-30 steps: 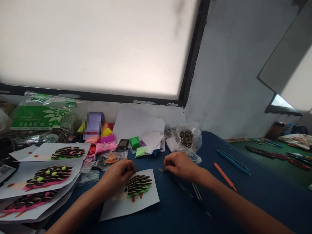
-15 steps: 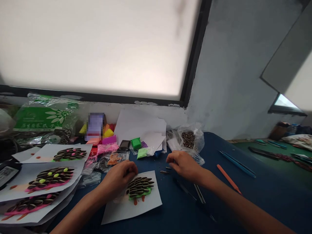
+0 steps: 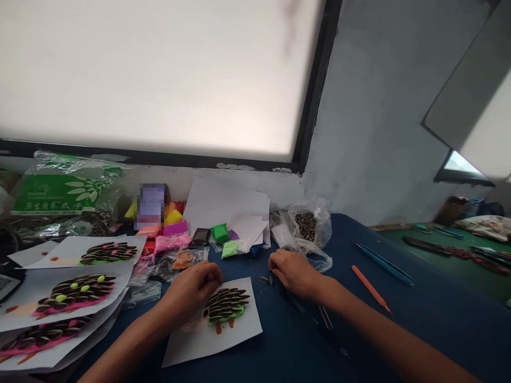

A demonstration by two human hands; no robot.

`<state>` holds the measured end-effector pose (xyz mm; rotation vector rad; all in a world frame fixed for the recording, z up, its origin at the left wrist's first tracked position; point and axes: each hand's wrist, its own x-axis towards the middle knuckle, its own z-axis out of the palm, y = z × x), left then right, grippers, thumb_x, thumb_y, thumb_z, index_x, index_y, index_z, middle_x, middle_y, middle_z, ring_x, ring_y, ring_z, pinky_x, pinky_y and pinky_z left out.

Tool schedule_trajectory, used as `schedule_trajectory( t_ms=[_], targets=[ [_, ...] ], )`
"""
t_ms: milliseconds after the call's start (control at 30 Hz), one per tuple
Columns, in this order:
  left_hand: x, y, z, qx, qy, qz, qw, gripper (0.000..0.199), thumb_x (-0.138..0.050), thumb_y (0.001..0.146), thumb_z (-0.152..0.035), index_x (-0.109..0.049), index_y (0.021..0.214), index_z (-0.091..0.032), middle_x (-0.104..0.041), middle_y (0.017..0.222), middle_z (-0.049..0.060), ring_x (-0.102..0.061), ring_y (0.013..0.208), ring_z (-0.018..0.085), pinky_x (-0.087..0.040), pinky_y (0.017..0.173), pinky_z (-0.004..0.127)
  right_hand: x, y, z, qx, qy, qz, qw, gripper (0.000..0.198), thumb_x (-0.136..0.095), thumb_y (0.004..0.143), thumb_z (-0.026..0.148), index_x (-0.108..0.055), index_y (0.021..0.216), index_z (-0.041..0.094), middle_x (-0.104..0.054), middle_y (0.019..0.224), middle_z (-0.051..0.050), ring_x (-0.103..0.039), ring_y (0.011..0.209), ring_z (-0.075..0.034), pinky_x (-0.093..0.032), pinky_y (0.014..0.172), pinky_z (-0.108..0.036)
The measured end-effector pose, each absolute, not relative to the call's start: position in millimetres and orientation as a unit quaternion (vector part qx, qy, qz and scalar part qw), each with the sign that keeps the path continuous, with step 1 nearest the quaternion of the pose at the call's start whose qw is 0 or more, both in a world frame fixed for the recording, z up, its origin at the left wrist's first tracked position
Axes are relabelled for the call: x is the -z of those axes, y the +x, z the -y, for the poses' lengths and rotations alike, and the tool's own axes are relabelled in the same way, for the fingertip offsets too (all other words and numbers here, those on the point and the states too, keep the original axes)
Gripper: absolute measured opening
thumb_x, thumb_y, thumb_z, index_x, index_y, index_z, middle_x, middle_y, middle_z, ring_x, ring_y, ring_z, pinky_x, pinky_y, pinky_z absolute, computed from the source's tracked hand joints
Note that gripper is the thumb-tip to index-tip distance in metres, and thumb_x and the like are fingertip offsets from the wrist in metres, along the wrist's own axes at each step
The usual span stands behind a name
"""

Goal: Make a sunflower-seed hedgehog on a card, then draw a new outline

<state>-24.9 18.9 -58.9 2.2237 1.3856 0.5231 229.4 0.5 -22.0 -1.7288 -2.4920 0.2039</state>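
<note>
A white paper sheet [image 3: 245,338] lies on the table with a hedgehog picture [image 3: 227,307] made of striped sunflower seeds over green clay, with small brown feet. My left hand [image 3: 202,284] rests at the sheet's upper left corner, its fingers curled in; whatever may be inside them is hidden. To the right of the sheet, my right hand [image 3: 293,271] is closed in a pinch low over the table. A sunflower seed [image 3: 272,279] stands upright at its fingertips. Another loose seed [image 3: 264,280] lies just left of it.
Finished-looking seed pictures [image 3: 75,290] are stacked at left. Behind are packs of coloured clay [image 3: 219,233], white sheets [image 3: 223,205] and a plastic bag of seeds [image 3: 306,226]. Metal tweezers [image 3: 325,317], an orange tool [image 3: 371,288] and blue tweezers [image 3: 383,263] lie at right.
My right hand has closed in on the loose seeds, and one now stands upright at its fingertips. My left hand stays by the sheet. The whole view has shifted slightly.
</note>
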Motion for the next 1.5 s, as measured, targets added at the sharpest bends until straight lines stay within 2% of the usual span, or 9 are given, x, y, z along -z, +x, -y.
schedule_trajectory(
  t_ms=[200, 300, 400, 600, 900, 1100, 1233, 1333, 1500],
  targets=[
    [58, -24, -18, -0.193, 0.807, -0.507, 0.232, 0.022, -0.043, 0.082, -0.031, -0.063, 0.081, -0.022, -0.067, 0.087, 0.005, -0.059, 0.079, 0.023, -0.044, 0.07, 0.031, 12, 227, 5, -0.057, -0.586, 0.806, 0.059, 0.011, -0.055, 0.086, 0.01, -0.065, 0.089, 0.016, -0.064, 0.096, -0.009, -0.059, 0.082, -0.02, -0.038, 0.066, -0.027],
    [56, -24, -18, -0.186, 0.807, -0.508, 0.236, 0.022, -0.043, 0.082, -0.03, -0.064, 0.082, -0.022, -0.067, 0.088, 0.005, -0.059, 0.079, 0.022, -0.043, 0.069, 0.031, 6, 225, 8, -0.079, -0.581, 0.808, 0.055, 0.008, -0.06, 0.086, 0.019, -0.066, 0.082, 0.016, -0.066, 0.088, -0.007, -0.059, 0.077, -0.019, -0.038, 0.062, -0.026],
    [56, -24, -18, -0.186, 0.806, -0.509, 0.236, 0.022, -0.043, 0.082, -0.029, -0.064, 0.082, -0.022, -0.066, 0.087, 0.005, -0.059, 0.079, 0.022, -0.043, 0.068, 0.03, 4, 224, 10, -0.116, -0.563, 0.817, 0.044, 0.008, -0.067, 0.082, 0.024, -0.069, 0.086, 0.018, -0.067, 0.089, -0.005, -0.061, 0.078, -0.018, -0.04, 0.061, -0.024],
    [56, -24, -17, -0.191, 0.806, -0.508, 0.236, 0.024, -0.042, 0.083, -0.032, -0.064, 0.082, -0.022, -0.066, 0.086, 0.005, -0.059, 0.078, 0.022, -0.043, 0.067, 0.03, 7, 220, 12, -0.12, -0.559, 0.82, 0.036, 0.018, -0.055, 0.082, 0.007, -0.07, 0.088, 0.016, -0.068, 0.092, -0.008, -0.061, 0.082, -0.019, -0.043, 0.066, -0.024],
    [56, -23, -18, -0.185, 0.807, -0.512, 0.228, 0.022, -0.043, 0.083, -0.029, -0.064, 0.083, -0.022, -0.067, 0.088, 0.005, -0.059, 0.081, 0.022, -0.043, 0.07, 0.031, 12, 223, 11, -0.098, -0.562, 0.82, 0.033, 0.022, -0.05, 0.082, 0.002, -0.066, 0.089, 0.015, -0.065, 0.094, -0.009, -0.06, 0.083, -0.02, -0.041, 0.068, -0.027],
    [54, -22, -17, -0.186, 0.802, -0.515, 0.237, 0.02, -0.045, 0.082, -0.026, -0.064, 0.083, -0.021, -0.065, 0.085, 0.004, -0.059, 0.077, 0.021, -0.042, 0.067, 0.029, 2, 215, 18, -0.143, -0.524, 0.828, 0.136, 0.019, -0.047, 0.088, 0.007, -0.063, 0.092, 0.017, -0.063, 0.096, -0.006, -0.058, 0.085, -0.016, -0.043, 0.072, -0.025],
    [55, -22, -18, -0.191, 0.803, -0.512, 0.238, 0.019, -0.045, 0.082, -0.025, -0.064, 0.082, -0.021, -0.065, 0.084, 0.003, -0.059, 0.076, 0.02, -0.041, 0.067, 0.028, -1, 204, 31, -0.183, -0.494, 0.831, 0.18, 0.021, -0.051, 0.082, 0.003, -0.065, 0.09, 0.017, -0.064, 0.09, -0.004, -0.058, 0.079, -0.015, -0.043, 0.068, -0.023],
    [57, -23, -18, -0.196, 0.802, -0.51, 0.24, 0.019, -0.045, 0.081, -0.024, -0.064, 0.081, -0.021, -0.065, 0.083, 0.003, -0.059, 0.075, 0.02, -0.041, 0.066, 0.028, 2, 200, 37, -0.184, -0.478, 0.839, 0.185, 0.025, -0.052, 0.079, 0.001, -0.067, 0.09, 0.018, -0.064, 0.089, -0.004, -0.058, 0.079, -0.014, -0.043, 0.068, -0.023],
    [57, -23, -18, -0.203, 0.803, -0.507, 0.241, 0.019, -0.046, 0.081, -0.021, -0.064, 0.081, -0.021, -0.065, 0.084, 0.003, -0.058, 0.077, 0.02, -0.041, 0.067, 0.028, 0, 197, 41, -0.179, -0.497, 0.836, 0.153, 0.017, -0.056, 0.082, 0.006, -0.066, 0.085, 0.018, -0.064, 0.085, -0.002, -0.057, 0.076, -0.014, -0.042, 0.065, -0.024]
  ],
)
